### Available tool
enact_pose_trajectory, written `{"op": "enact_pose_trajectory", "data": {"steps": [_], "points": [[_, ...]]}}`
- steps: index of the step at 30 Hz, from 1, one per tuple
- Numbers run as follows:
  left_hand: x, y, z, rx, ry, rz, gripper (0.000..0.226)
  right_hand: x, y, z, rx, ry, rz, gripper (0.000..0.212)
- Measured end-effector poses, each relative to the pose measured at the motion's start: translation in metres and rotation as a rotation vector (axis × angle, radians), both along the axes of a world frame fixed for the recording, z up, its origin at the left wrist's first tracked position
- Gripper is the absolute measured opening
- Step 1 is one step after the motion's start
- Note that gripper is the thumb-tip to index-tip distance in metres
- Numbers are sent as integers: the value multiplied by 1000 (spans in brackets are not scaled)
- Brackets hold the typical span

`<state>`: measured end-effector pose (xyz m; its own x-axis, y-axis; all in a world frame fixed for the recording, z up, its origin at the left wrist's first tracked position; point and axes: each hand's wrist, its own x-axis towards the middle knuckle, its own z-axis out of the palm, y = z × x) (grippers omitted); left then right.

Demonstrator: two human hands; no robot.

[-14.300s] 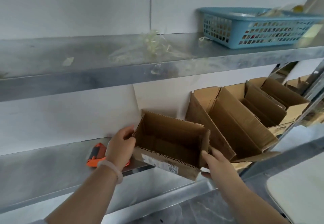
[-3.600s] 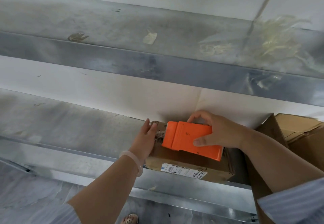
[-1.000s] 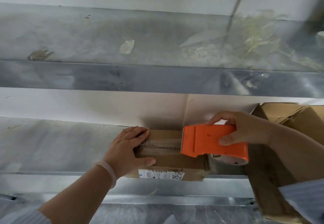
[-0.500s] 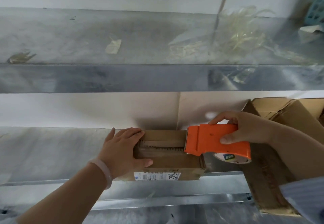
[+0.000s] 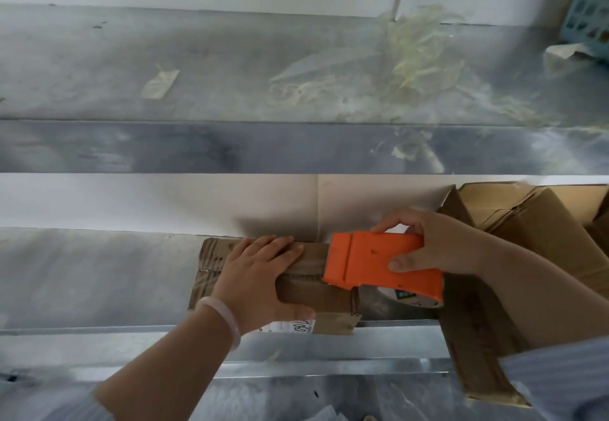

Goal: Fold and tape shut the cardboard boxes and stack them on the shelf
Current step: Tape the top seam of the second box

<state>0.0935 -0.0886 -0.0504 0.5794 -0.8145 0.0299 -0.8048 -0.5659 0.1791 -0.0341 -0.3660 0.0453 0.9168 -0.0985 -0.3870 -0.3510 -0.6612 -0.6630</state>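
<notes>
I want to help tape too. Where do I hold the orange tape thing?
Grip the orange tape dispenser around its back end by the roll, coming from the right, as the right hand does. Its toothed front edge faces left onto the cardboard box.

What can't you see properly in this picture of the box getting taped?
- Cardboard box: the left hand covers much of its top, head view.
- Label: its print is too small, partly behind the thumb.
- Tape roll: mostly hidden under the orange tape dispenser in the right hand.
- Blue basket: cut off by the right edge, blurred.
</notes>
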Motion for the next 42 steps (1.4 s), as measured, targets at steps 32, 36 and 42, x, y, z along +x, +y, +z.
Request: {"op": "enact_pose_trajectory", "data": {"steps": [32,36,42], "points": [[16,24,2,25,49,-18,118,-16,-12,20,55,90,56,71],[17,25,0,29,43,-26,118,-12,-15,23,44,71,85,76],[18,25,-1,52,31,-29,120,-19,-26,31,-10,108,93,65]]}}
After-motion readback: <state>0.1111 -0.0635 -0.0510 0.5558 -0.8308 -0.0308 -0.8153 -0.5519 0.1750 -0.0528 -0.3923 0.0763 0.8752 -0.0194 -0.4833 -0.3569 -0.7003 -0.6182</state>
